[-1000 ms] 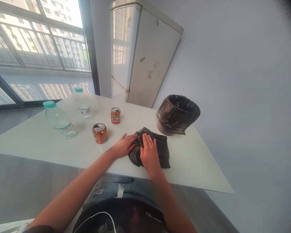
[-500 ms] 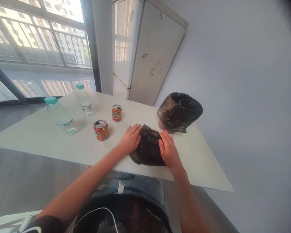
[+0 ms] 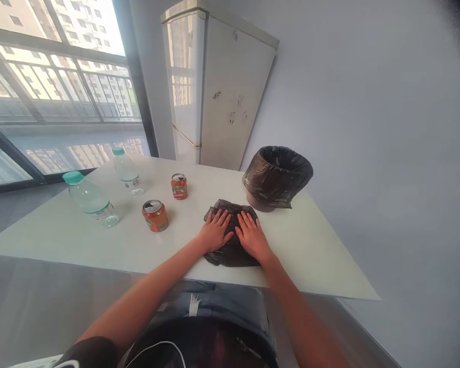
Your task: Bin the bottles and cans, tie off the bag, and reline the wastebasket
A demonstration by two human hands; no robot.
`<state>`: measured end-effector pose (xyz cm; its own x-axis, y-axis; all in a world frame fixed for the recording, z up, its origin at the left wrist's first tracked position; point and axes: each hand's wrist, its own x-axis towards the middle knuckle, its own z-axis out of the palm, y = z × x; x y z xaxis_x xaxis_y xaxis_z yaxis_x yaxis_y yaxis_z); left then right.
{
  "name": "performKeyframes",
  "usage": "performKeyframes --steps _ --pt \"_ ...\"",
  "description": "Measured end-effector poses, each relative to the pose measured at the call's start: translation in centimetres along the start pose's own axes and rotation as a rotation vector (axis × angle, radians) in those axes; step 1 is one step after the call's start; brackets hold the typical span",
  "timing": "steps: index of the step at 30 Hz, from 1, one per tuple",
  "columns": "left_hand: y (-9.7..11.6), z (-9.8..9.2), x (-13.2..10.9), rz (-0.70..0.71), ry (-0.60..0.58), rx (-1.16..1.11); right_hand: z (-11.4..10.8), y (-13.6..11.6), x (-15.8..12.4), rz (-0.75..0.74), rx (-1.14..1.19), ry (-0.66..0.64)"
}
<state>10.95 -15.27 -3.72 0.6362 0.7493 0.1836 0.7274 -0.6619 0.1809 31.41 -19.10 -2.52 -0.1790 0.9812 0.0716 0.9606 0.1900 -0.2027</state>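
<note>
A black plastic bag [image 3: 233,255] lies crumpled and flattened near the front edge of the white table [image 3: 314,255]. My left hand [image 3: 214,232] rests flat on its left part, fingers spread. On its right part my right hand [image 3: 252,236] lies palm down, fingers stretched out. Neither hand grips the bag. Just behind it stands a bin [image 3: 278,176] lined with another black bag, whose edge is folded over the rim.
Two orange drink cans, a near one [image 3: 155,215] and a farther one [image 3: 179,186], stand left of the bag. Beyond them are two clear bottles with green caps, one nearer [image 3: 92,199] and one farther [image 3: 127,173]. A fridge [image 3: 233,97] stands behind the table.
Both hands have moved inward, from the bag's two sides onto its top, closer together. The bag's far edge looks more spread out. The camera view has shifted slightly.
</note>
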Motion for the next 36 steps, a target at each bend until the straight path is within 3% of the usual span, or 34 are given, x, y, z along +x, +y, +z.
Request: performKeyframes --steps 10,12,17,20,23,26,31,36 --pt "0.4 -0.2 0.0 0.001 -0.013 -0.012 0.3 -0.2 -0.1 0.011 0.028 0.030" --pt "0.8 -1.6 0.2 -0.002 0.014 -0.020 -0.3 -0.3 -0.2 -0.014 0.095 0.095" --pt "1.3 -7.0 -2.0 0.009 0.254 -0.043 -3.9 1.8 -2.2 0.040 0.275 0.514" --pt "0.9 -8.8 -5.8 0.113 0.156 -0.096 -5.6 4.1 -5.7 -0.033 0.315 0.395" --pt "0.4 -8.3 -9.4 0.110 0.093 -0.095 -5.4 5.6 -9.5 -0.072 0.367 0.233" --pt "0.2 -6.6 -11.0 0.067 0.077 -0.105 -3.7 5.9 -11.8 -0.027 0.402 0.171" --pt "1.3 -4.5 -10.4 0.041 0.161 -0.154 -1.2 5.5 -11.4 -0.022 0.432 0.238" --pt "2.6 -6.1 -11.4 -0.006 0.216 -0.279 -2.7 4.1 -11.9 -0.075 0.550 0.346"
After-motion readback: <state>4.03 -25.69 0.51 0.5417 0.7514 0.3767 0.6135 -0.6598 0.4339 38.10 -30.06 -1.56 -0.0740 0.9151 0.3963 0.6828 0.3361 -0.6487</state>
